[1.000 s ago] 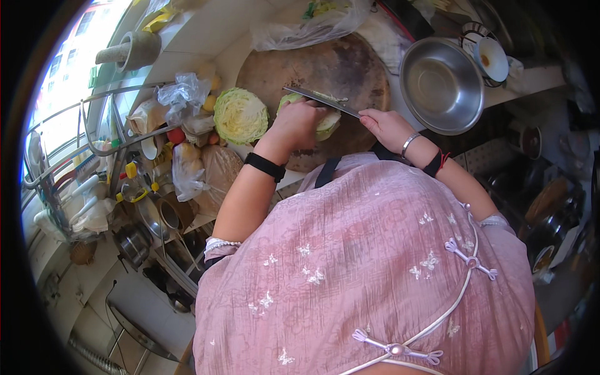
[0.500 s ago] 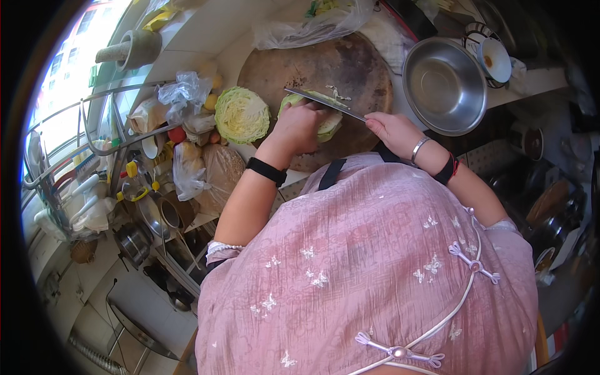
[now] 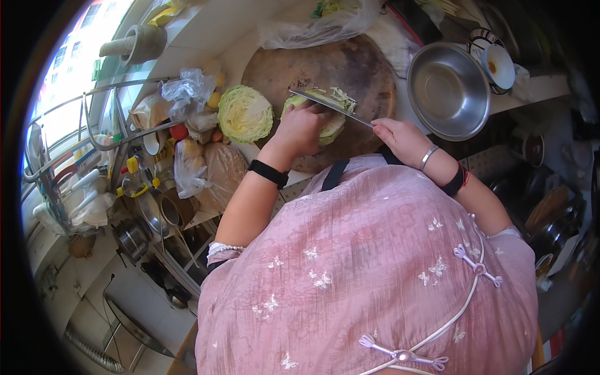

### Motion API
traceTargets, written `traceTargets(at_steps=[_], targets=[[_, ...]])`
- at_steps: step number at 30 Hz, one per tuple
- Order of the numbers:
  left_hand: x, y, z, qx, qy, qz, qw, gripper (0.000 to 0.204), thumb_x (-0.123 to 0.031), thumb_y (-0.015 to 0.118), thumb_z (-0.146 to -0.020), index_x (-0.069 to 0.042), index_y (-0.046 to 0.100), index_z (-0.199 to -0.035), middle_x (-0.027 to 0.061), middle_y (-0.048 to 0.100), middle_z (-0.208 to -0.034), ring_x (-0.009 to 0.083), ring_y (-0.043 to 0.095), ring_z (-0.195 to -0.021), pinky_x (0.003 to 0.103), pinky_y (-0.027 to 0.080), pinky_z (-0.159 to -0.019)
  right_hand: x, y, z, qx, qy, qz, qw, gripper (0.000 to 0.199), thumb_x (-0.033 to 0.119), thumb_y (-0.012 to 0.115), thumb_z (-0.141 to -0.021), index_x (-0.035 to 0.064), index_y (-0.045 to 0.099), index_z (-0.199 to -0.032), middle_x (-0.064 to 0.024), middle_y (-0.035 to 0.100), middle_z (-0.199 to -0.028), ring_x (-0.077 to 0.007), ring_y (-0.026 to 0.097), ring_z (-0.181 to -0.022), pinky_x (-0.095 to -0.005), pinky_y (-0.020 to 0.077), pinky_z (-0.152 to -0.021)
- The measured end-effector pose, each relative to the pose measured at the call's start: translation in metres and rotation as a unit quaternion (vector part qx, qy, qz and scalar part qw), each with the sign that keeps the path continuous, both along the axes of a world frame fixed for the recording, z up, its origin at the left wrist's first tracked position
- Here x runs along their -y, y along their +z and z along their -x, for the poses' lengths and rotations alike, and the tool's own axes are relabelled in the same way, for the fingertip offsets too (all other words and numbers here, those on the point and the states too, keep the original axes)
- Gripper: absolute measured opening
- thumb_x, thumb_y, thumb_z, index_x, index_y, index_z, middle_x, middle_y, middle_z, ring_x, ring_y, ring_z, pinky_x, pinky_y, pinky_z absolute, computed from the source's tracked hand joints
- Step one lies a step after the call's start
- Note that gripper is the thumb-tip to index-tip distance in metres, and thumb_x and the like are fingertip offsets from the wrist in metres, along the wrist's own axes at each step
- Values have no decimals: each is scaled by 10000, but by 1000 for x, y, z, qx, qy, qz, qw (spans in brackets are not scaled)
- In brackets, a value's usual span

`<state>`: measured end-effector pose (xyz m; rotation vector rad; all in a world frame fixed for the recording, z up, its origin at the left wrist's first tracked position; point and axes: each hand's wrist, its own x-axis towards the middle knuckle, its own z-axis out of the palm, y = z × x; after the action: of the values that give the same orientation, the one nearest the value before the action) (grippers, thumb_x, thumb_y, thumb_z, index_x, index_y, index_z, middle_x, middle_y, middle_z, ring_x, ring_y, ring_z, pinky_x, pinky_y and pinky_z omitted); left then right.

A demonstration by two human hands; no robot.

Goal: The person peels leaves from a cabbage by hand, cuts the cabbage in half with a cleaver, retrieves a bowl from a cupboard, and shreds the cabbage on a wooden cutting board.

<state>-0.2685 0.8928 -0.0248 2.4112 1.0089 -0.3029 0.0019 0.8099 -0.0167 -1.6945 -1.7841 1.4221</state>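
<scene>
My right hand [image 3: 400, 140] is closed round the handle of a knife [image 3: 330, 104], its blade slanting up to the left across a cut piece of cabbage [image 3: 331, 129]. Pressed over that piece, my left hand [image 3: 300, 129] grips it with bent fingers just on the near side of the blade; the hand hides much of it. Thin cabbage shreds [image 3: 343, 98] lie beyond the blade on the round wooden chopping board [image 3: 369, 72]. Left of my left hand, at the board's edge, a cabbage half [image 3: 245, 114] rests with its cut face up.
A steel basin [image 3: 449, 90] stands right of the board, beside a small white bowl [image 3: 498, 66]. Clear plastic [image 3: 312, 30] lies along the far edge. Bagged food [image 3: 189, 172], a wire rack [image 3: 103, 145] and a stone mortar [image 3: 142, 45] are on the left.
More cabbage shreds have piled up beyond the blade. The knife and both hands keep nearly the same place over the piece, while the whole view has shifted slightly.
</scene>
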Motion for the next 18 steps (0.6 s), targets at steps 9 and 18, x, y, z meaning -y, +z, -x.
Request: traceTargets(at_steps=[9, 18], targets=[[-2, 2, -2, 2, -9, -8, 1000, 711, -148, 811, -637, -208, 647, -1326, 65, 617, -1315, 289, 498, -1327, 591, 411, -1052, -21, -61, 20, 10, -6, -15, 1000, 382, 386, 501, -1037, 63, 670, -1150, -221, 705, -1019, -411, 667, -985, -468, 525, -824], [4, -4, 9, 15, 14, 4, 1000, 760, -146, 823, -594, -202, 652, -1332, 82, 619, -1343, 308, 521, -1308, 536, 398, -1070, -5, 6, 4, 6, 24, -3, 1000, 381, 379, 500, -1037, 59, 669, -1156, -224, 706, -1001, -417, 672, -951, -467, 527, -824]])
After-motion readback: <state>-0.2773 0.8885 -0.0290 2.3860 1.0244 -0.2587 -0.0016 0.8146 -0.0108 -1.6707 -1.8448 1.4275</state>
